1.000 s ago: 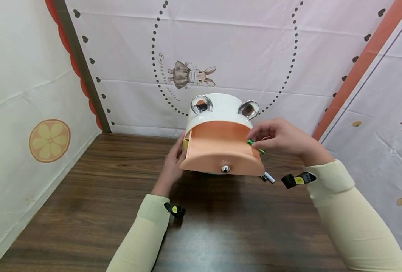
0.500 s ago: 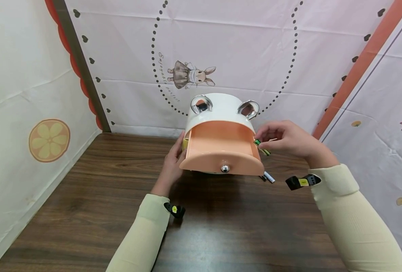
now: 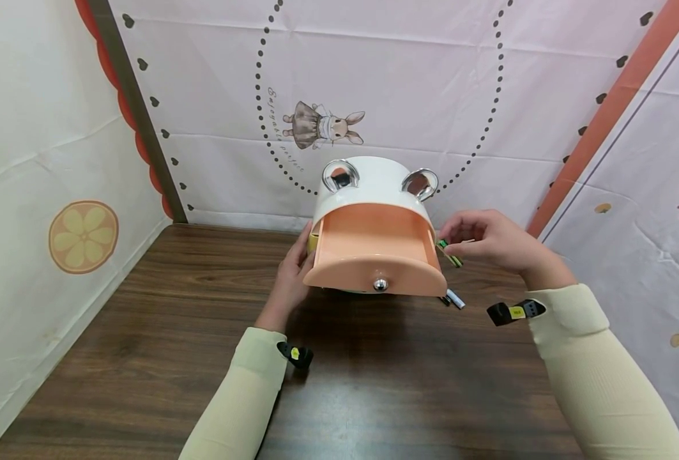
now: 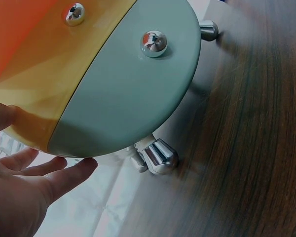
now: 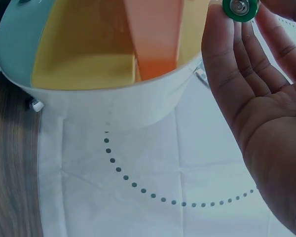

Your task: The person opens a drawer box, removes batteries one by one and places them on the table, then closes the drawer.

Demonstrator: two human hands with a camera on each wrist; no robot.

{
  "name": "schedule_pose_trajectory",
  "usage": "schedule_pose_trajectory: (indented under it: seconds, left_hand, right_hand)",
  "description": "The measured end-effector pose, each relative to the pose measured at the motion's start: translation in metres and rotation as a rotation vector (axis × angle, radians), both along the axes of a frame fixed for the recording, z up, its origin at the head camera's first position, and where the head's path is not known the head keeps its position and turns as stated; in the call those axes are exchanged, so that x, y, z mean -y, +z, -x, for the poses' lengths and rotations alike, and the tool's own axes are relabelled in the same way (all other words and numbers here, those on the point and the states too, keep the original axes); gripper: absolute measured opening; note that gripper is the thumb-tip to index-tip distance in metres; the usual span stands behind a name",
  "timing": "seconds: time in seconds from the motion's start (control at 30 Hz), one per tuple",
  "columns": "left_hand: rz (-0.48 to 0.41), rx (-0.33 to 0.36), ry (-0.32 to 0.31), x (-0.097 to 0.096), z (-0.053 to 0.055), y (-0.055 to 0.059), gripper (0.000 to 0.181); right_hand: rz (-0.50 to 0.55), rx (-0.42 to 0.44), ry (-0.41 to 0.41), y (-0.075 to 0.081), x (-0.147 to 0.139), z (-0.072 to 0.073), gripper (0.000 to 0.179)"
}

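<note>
Nearest, on the table, a white stick and a dark stick lie side by side at about four o'clock from the box, while at eight o'clock the left hand lays spread, fairly straight fingers against the box's side, probably to steady it with the drawer standing out. A little farther, just past three o'clock, the right hand pinches a battery just outside the drawer, its fingers closed to the battery's thickness, likely for fine control; it looks slim and round, green about a metal contact.
</note>
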State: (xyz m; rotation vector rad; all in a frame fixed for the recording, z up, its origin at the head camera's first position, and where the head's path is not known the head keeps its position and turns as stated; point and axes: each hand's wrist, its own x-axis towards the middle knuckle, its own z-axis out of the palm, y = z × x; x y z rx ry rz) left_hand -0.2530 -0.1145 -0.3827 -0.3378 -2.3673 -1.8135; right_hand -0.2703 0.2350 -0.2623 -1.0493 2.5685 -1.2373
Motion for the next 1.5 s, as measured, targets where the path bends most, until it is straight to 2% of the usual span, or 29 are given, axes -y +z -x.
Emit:
schedule_pose_trajectory:
  seconds: [0.3,0.47,0.63,0.93,1.0,1.2,1.33,1.5]
  left_hand:
    - [-0.002,0.010,0.004,0.000,0.000,0.000,0.058]
    - [0.011,-0.012,0.008,0.000,-0.001,0.000,0.058]
    - [0.026,-0.030,0.011,0.000,-0.001,0.001,0.058]
    - [0.037,-0.032,0.011,-0.001,0.000,0.000,0.058]
    - [0.030,-0.032,0.009,0.000,0.004,-0.004,0.058]
    - [-0.005,-0.051,0.011,0.003,0.023,-0.029,0.058]
    - [0.005,-0.068,0.023,0.003,0.025,-0.034,0.057]
    - [0.000,-0.068,0.023,0.003,0.026,-0.033,0.058]
  right_hand:
    - [0.008,0.028,-0.041,-0.008,-0.006,0.003,0.016]
    - [-0.006,0.054,-0.070,-0.012,-0.008,0.003,0.019]
    - [0.004,0.093,-0.134,-0.020,-0.011,0.004,0.025]
    - [-0.015,0.096,-0.166,-0.032,-0.016,0.007,0.026]
    - [-0.021,0.101,-0.180,-0.034,-0.016,0.008,0.027]
    - [-0.042,0.109,-0.213,-0.041,-0.019,0.010,0.026]
    - [-0.037,0.113,-0.215,-0.047,-0.022,0.012,0.024]
    - [-0.033,0.130,-0.226,-0.055,-0.023,0.014,0.022]
